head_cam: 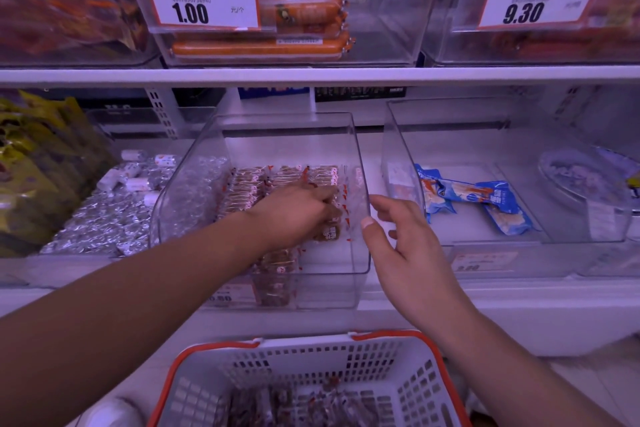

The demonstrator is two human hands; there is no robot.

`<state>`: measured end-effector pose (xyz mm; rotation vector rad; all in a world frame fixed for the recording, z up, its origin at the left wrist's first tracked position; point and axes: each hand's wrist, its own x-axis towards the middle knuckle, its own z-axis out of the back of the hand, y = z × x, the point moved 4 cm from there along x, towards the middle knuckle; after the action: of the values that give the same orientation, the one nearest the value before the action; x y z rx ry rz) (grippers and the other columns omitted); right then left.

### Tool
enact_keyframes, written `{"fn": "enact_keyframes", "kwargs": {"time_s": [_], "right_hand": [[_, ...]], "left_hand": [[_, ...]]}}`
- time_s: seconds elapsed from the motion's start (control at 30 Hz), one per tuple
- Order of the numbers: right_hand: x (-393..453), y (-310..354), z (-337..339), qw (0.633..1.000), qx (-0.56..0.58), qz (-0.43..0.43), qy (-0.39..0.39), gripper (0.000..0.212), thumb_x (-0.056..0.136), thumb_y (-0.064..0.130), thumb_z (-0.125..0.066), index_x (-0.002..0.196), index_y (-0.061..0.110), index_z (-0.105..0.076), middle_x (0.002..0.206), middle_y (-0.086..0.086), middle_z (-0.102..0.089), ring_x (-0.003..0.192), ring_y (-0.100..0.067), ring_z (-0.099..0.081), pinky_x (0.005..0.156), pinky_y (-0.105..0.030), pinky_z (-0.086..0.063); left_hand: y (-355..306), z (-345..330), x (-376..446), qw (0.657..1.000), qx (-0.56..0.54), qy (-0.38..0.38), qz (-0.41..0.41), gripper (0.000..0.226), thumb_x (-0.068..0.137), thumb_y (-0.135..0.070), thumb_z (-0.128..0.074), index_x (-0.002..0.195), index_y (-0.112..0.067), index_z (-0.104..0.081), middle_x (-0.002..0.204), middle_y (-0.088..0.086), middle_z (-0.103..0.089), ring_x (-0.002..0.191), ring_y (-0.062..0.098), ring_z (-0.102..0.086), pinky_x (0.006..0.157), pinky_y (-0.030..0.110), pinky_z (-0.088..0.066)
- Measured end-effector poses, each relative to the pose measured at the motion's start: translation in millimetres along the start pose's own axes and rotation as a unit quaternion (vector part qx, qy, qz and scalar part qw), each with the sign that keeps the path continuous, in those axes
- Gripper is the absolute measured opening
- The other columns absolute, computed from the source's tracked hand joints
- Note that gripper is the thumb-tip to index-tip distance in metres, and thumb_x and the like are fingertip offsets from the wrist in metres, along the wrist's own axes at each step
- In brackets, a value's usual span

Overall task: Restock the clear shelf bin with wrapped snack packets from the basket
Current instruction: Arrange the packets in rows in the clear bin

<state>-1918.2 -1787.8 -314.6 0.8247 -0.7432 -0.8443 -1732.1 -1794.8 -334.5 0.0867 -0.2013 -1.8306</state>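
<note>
Left hand point(294, 215) grip was curled over wrapped snack packets point(327, 229) inside the clear shelf bin point(360, 184), apparently holding a few while settling them beside the row beyond the knuckles. Right hand point(398, 239) hung relaxed, grasping nothing, just right of the bin's side wall. More packets lay in the basket point(408, 388), below and nearer than both grips; judged light, crinkly and slippery, best pinched in small bunches across the middle.
</note>
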Motion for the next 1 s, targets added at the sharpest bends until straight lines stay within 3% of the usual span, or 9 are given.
{"fn": "enact_keyframes", "kwargs": {"time_s": [0.13, 0.33, 0.63, 0.83, 0.9, 1.0], "right_hand": [[0, 0, -3, 0.999, -0.002, -0.001, 0.035, 0.038, 0.098, 0.034, -0.049, 0.134, 0.024, -0.052, 0.123, 0.005, -0.059, 0.1, -0.002, -0.061, 0.093, -0.034, -0.05], [-1, 0, -3, 0.999, 0.0, 0.008, 0.039, 0.038, 0.098, 0.034, -0.05, 0.136, 0.026, -0.05, 0.12, 0.006, -0.06, 0.099, -0.002, -0.061, 0.092, -0.037, -0.051], [-5, -6, -3, 0.999, -0.003, 0.031, 0.041, 0.041, 0.097, 0.039, -0.048, 0.137, 0.028, -0.05, 0.12, 0.007, -0.059, 0.097, 0.001, -0.061, 0.091, -0.032, -0.051], [-22, -18, 2, 0.997, 0.054, 0.049, 0.006, 0.037, 0.099, 0.042, -0.046, 0.134, 0.03, -0.051, 0.116, 0.013, -0.06, 0.099, 0.0, -0.06, 0.081, -0.013, -0.046], [-33, -25, 5, 0.995, 0.074, 0.054, -0.027, 0.032, 0.097, 0.035, -0.047, 0.128, 0.03, -0.056, 0.111, 0.01, -0.063, 0.095, -0.006, -0.064, 0.079, -0.013, -0.047], [-59, -54, -2, 0.995, 0.084, 0.043, -0.044, 0.026, 0.096, 0.022, -0.049, 0.118, 0.025, -0.061, 0.101, 0.001, -0.067, 0.085, -0.019, -0.068, 0.076, -0.027, -0.052]], "left_hand": [[2, -1, -2, 1.0, -0.01, -0.001, 0.0, 0.031, 0.094, -0.045, -0.051, 0.119, -0.029, -0.062, 0.109, -0.002, -0.057, 0.098, 0.025, -0.062, 0.081, 0.034, -0.047], [6, -4, -5, 1.0, 0.002, 0.012, 0.013, 0.049, 0.082, -0.042, -0.07, 0.129, -0.034, -0.058, 0.116, -0.006, -0.057, 0.106, 0.022, -0.059, 0.089, 0.033, -0.044], [7, -4, -3, 0.998, -0.041, 0.009, 0.049, 0.054, 0.081, -0.033, -0.075, 0.133, -0.035, -0.059, 0.117, -0.006, -0.058, 0.108, 0.023, -0.059, 0.089, 0.031, -0.042], [14, 11, -12, 0.987, -0.125, 0.018, 0.098, 0.046, 0.085, -0.037, -0.074, 0.129, -0.031, -0.063, 0.118, -0.006, -0.062, 0.108, 0.018, -0.059, 0.088, 0.03, -0.046], [11, 28, -26, 0.978, -0.167, -0.034, 0.123, 0.036, 0.091, -0.036, -0.067, 0.126, -0.031, -0.065, 0.109, -0.009, -0.061, 0.099, 0.016, -0.061, 0.086, 0.03, -0.047], [-13, 50, -73, 0.936, -0.215, -0.252, 0.117, 0.023, 0.093, -0.029, -0.06, 0.112, -0.025, -0.072, 0.093, -0.01, -0.062, 0.084, 0.013, -0.061, 0.079, 0.027, -0.048]]}}
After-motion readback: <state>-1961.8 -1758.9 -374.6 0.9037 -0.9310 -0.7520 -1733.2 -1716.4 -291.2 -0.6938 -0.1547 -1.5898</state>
